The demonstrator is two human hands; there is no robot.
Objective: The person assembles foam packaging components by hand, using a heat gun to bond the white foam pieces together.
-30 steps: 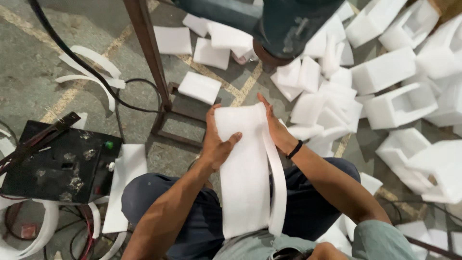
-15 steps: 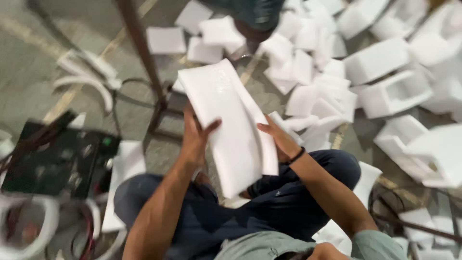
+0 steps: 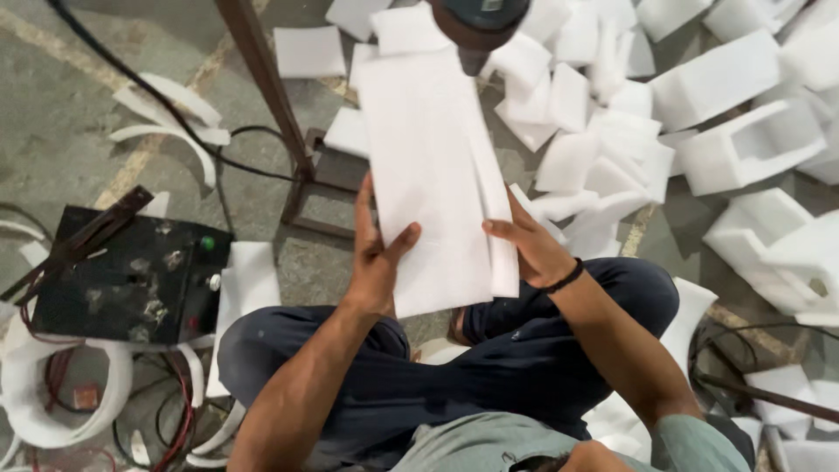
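Head view: fingers [image 3: 398, 246] of the left hand [image 3: 377, 262] and the right hand [image 3: 535, 249] clamp a white foam sheet [image 3: 433, 175] by its lower edges, holding it flat above the lap, probably for inspection. Foam blocks [image 3: 725, 131] pile at two o'clock; a black control box [image 3: 131, 275] sits at nine o'clock on the floor [image 3: 52, 105].

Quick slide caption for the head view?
Seated person's left hand and right hand hold a white foam sheet upright.
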